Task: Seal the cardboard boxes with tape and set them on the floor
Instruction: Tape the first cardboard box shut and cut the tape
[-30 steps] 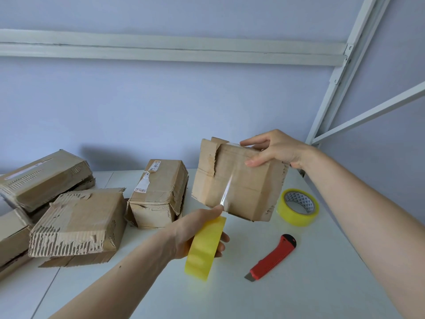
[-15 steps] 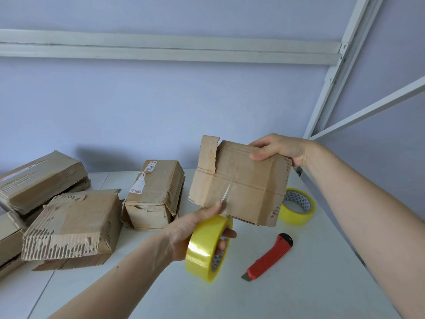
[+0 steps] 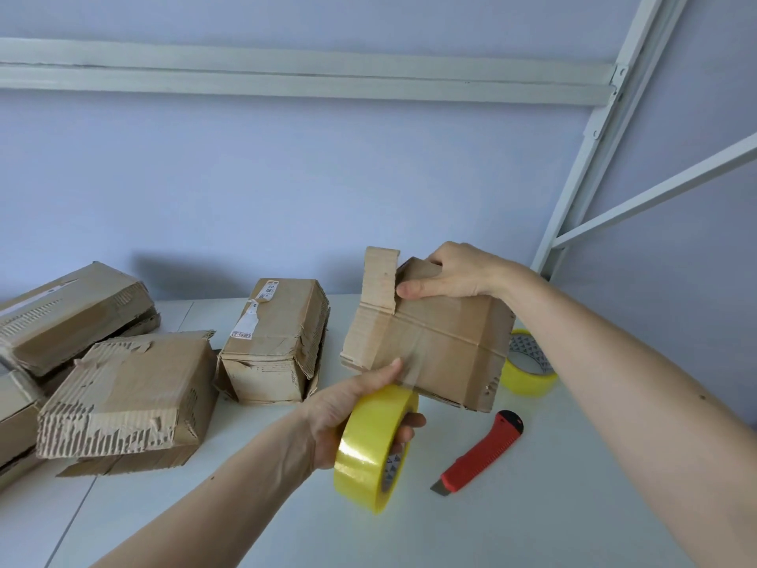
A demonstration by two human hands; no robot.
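Box (image 3: 434,346) now tilted flatter, tape roll (image 3: 370,446) lower.

Worn cardboard box (image 3: 446,346) held up, tilted, one torn flap upright.
Clear tape runs from its face to the yellow tape roll (image 3: 375,446) just below — three battered boxes (image 3: 127,397) lie left.

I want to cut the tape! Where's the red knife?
In the head view the red knife lies on the white table, right of the tape roll in the left hand, below the held box.
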